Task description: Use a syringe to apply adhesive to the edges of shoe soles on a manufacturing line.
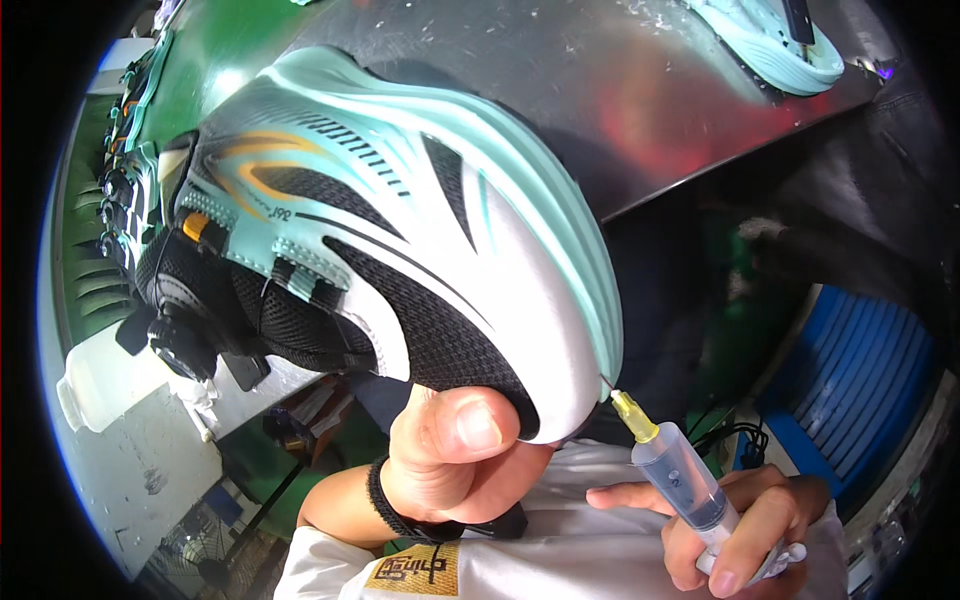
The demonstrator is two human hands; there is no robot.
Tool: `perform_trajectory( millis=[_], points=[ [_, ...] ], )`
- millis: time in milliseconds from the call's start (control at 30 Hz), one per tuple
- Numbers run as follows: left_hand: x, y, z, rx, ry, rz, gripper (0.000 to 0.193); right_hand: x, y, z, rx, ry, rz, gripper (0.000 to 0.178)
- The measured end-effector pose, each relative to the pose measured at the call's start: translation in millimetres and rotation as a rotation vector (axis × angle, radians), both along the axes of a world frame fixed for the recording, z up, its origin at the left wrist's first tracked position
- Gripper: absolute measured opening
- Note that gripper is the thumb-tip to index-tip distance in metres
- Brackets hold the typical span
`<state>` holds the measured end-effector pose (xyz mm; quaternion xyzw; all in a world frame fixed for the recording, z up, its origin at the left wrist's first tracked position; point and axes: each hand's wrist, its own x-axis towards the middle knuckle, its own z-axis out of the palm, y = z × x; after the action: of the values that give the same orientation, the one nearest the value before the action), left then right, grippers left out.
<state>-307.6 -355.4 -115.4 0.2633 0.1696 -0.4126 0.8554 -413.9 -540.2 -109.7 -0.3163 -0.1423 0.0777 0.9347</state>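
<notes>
A sports shoe (450, 260) in mint green, white and black fills the middle of the view, tilted on its side with the toe toward me. My left hand (455, 455) is closed on its toe end, thumb against the black mesh; the other fingers are partly hidden behind the shoe. In my right hand (740, 530) is a clear syringe (685, 475) with a yellow needle hub, partly filled with clear liquid. Its thin needle points at the edge of the mint sole (590, 250) by the toe and appears to touch it. My right index finger stretches out beside the barrel.
A metal-topped table (560, 80) lies beyond the shoe, with another mint sole or shoe (770, 50) at the far right. More shoes (130, 200) line the far left. A whitish plastic container (110, 380) stands at left; a blue slatted object (850, 370) is at right.
</notes>
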Motion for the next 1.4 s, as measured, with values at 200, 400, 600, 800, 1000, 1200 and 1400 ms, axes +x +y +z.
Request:
perform_trajectory(
  millis=[200, 400, 600, 800, 1000, 1200, 1400],
  points=[
    [19, -24, 0, -0.153, 0.028, -0.003, 0.068, 5, -6, 5, -0.032, 0.053, 0.027, 0.028],
    [31, -44, -5, -0.237, 0.026, 0.036, 0.067, 23, -11, 9, -0.074, 0.005, -0.012, 0.028],
    [40, -56, -3, -0.286, 0.1, 0.038, 0.069, 30, -11, 11, -0.084, 0.035, 0.128, 0.02],
    [46, -60, 10, -0.306, 0.189, 0.056, 0.066, 18, -4, 5, -0.348, -0.003, -0.087, 0.025],
    [48, -61, 22, -0.309, 0.198, 0.092, 0.06, 24, 11, -29, -0.582, -0.14, -0.09, 0.028],
    [46, -66, 26, -0.292, 0.207, 0.124, 0.055, 31, 21, -36, -0.606, -0.369, -0.388, 0.022],
    [44, -65, 30, -0.262, 0.176, 0.167, 0.05, 24, 10, -32, -0.521, -0.122, 0.119, 0.031]
  ],
)
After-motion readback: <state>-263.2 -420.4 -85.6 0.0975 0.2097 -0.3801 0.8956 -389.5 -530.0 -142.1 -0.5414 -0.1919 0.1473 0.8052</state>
